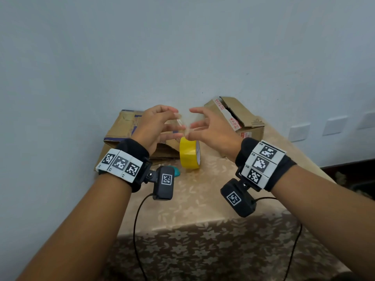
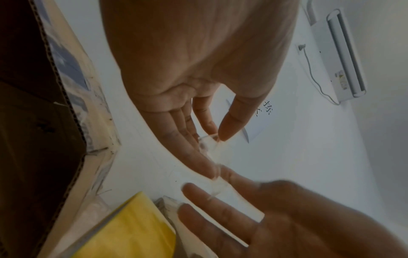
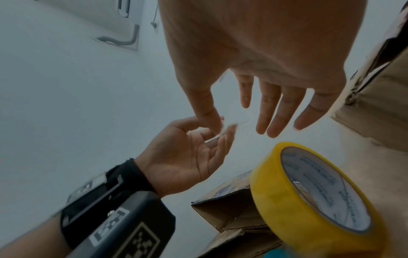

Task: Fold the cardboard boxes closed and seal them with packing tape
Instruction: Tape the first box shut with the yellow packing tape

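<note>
Tape (image 1: 183, 126), a short clear piece, hangs in the air between the two hands, just above the yellow roll (image 1: 189, 153). The left hand (image 1: 156, 126) pinches one end with thumb and first finger, so its grip is closed on the piece. The right hand (image 1: 211, 128) has its fingers spread and almost straight. Its grip looks open, with the thumb touching the piece near the left fingertips. The piece looks crumpled and stuck to the fingers, so the hands are likely trying to pull it flat or peel it off.

The roll stands on its edge on the worktop (image 1: 203, 195), close under the hands, easy to reach for more. A box (image 1: 121, 130) lies to the left against the wall, and it looks flat and not yet folded. Another box (image 1: 241, 118) sits to the right with its top flaps up, so it is not closed yet. A small blue-green thing (image 1: 177, 171) peeks out beside the roll; I cannot tell what it is. Neither box looks sealed.
</note>
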